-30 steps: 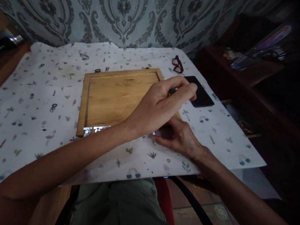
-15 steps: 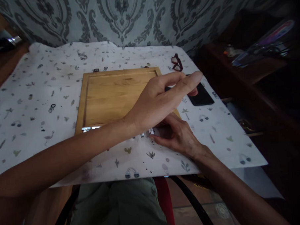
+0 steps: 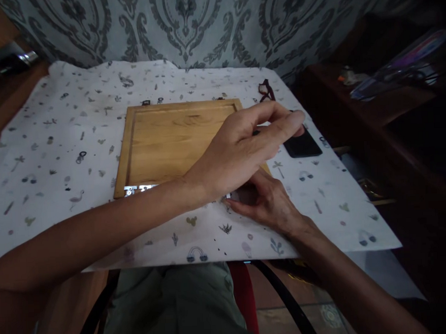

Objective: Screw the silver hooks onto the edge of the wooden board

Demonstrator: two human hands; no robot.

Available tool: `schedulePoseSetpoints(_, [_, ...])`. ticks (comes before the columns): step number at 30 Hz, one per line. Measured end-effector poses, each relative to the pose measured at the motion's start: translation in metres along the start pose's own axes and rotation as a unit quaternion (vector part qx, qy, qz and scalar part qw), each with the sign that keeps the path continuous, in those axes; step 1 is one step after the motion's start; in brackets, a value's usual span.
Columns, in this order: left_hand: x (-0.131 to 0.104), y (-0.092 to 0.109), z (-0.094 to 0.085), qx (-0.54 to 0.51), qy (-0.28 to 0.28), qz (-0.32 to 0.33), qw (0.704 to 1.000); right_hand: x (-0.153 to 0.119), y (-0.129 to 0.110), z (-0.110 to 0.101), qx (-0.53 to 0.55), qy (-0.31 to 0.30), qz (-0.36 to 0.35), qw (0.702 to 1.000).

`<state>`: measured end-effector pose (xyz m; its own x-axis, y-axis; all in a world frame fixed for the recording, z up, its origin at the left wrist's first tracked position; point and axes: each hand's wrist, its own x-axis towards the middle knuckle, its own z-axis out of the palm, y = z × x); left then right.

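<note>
My left hand (image 3: 247,144) is over the right part of a wooden panel (image 3: 162,140) with a raised rim. Its thumb is pressed toward the curled fingers; whatever lies in that pinch, if anything, is hidden. Lower down, partly under the left wrist, my right hand (image 3: 265,199) curls its thumb and fingers around a small pale, shiny piece (image 3: 228,196) at the panel's near right edge; most of it is hidden. Several silver metal pieces (image 3: 137,189) line the panel's near left edge, and my left forearm covers part of that row.
A white patterned cloth (image 3: 74,227) covers the table. Behind the left fingertips lies a black phone (image 3: 303,144), with dark-framed glasses (image 3: 267,90) farther back. A patterned wall hanging (image 3: 187,26) rises behind. Dark furniture (image 3: 390,105) stands at right.
The view has shifted slightly, so the table and panel appear a little farther right. Both hands keep nearly the same pose, with the left fingers slightly more curled.
</note>
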<state>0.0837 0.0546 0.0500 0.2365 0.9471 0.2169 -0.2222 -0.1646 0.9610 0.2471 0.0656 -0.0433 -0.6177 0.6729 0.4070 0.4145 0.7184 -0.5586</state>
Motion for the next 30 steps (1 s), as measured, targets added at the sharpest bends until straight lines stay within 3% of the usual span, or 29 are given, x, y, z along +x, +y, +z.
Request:
schedulePoseSetpoints(18, [0.0098, 0.0041, 0.0021, -0.01, -0.015, -0.042, 0.999, -0.0007, 0.001, -0.0008, 0.0, -0.011, 0.0, 1.0])
schedulePoseSetpoints(25, [0.0057, 0.0052, 0.0041, -0.024, 0.029, -0.023, 0.999, 0.0004, 0.0002, -0.0006, -0.009, -0.002, -0.006, 1.0])
schedulePoseSetpoints(30, [0.0057, 0.0021, 0.0046, -0.037, 0.023, -0.032, 0.999, 0.0001, 0.0005, -0.0008, 0.0, -0.011, 0.005, 1.0])
